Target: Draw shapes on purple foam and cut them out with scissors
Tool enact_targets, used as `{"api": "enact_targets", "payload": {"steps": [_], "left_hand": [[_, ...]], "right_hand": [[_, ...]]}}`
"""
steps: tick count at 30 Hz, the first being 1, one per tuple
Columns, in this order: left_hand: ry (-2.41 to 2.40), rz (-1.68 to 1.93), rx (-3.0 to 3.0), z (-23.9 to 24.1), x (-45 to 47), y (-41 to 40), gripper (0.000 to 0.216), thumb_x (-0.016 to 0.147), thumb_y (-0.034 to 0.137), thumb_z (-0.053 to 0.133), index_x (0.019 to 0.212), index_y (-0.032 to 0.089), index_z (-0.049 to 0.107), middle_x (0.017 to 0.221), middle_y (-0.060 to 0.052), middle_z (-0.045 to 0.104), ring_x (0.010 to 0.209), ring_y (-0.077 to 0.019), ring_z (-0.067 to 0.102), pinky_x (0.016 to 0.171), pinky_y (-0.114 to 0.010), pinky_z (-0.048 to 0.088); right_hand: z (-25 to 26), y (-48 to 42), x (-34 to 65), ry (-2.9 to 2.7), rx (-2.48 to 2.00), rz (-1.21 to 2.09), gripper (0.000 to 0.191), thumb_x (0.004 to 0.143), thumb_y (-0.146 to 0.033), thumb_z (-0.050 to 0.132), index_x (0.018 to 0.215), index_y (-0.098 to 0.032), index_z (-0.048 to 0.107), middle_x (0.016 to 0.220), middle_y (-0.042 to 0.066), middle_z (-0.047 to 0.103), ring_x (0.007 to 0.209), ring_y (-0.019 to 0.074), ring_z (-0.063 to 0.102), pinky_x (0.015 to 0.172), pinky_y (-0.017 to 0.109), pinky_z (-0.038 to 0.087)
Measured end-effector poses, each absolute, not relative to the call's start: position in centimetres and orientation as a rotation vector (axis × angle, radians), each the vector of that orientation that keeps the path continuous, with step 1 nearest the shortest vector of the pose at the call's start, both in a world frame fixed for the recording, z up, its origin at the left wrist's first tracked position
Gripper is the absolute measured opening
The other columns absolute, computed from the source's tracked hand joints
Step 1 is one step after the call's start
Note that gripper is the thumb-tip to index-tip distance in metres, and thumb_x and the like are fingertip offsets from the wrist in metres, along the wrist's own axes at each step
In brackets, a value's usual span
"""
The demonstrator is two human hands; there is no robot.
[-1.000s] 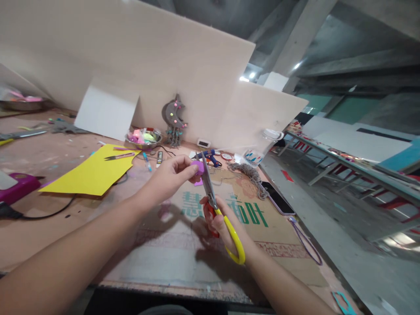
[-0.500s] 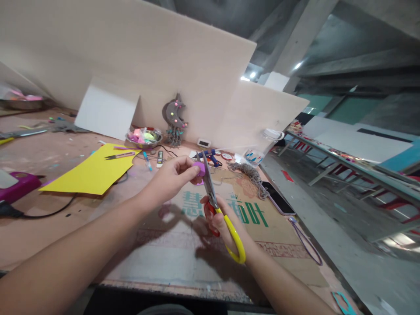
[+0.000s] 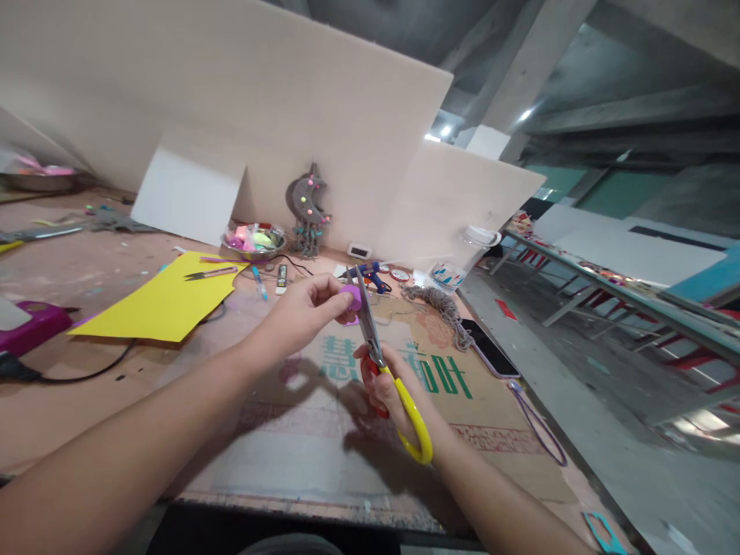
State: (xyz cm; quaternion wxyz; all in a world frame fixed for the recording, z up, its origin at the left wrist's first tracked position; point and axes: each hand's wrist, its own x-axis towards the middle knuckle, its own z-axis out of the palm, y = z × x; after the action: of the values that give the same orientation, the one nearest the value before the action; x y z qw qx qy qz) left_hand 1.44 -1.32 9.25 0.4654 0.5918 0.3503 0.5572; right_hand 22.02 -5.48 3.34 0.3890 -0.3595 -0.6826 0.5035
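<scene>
My left hand (image 3: 304, 312) pinches a small purple foam piece (image 3: 351, 297) between thumb and fingers, held above the cardboard sheet (image 3: 324, 432). My right hand (image 3: 390, 389) grips scissors (image 3: 381, 362) with a yellow and a red handle loop. Their blades point up and away, and they meet the right edge of the purple piece. Both hands hover over the middle of the table.
A yellow foam sheet (image 3: 165, 301) with small snips (image 3: 211, 273) lies to the left. Behind are a bowl of coloured bits (image 3: 253, 241), a moon-shaped ornament (image 3: 309, 204), a blue glue gun (image 3: 370, 275), twine (image 3: 442, 304) and a phone (image 3: 491, 351). A magenta tool (image 3: 28, 324) sits far left.
The purple piece has turned slightly in my left fingers against the blades. Both hands stay in nearly the same place.
</scene>
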Motion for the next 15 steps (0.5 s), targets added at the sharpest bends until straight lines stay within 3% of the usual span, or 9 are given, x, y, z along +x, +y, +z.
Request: {"api": "enact_targets", "payload": {"steps": [15], "left_hand": [[0.895,1.348,1.494,9.39,1.10,-1.03,0.022,0.081,0.034,0.070,0.071,0.017,0.062,0.067,-0.002,0.071,0.066,-0.0152,0.069,0.068,-0.028,0.057]], "right_hand": [[4.05,-5.56,22.22,-1.809,-0.949,1.251,0.066,0.085,-0.079,0.053,0.115,-0.019,0.055,0.078,-0.002,0.041,0.055,0.0092,0.029,0.044,0.022,0.027]]}}
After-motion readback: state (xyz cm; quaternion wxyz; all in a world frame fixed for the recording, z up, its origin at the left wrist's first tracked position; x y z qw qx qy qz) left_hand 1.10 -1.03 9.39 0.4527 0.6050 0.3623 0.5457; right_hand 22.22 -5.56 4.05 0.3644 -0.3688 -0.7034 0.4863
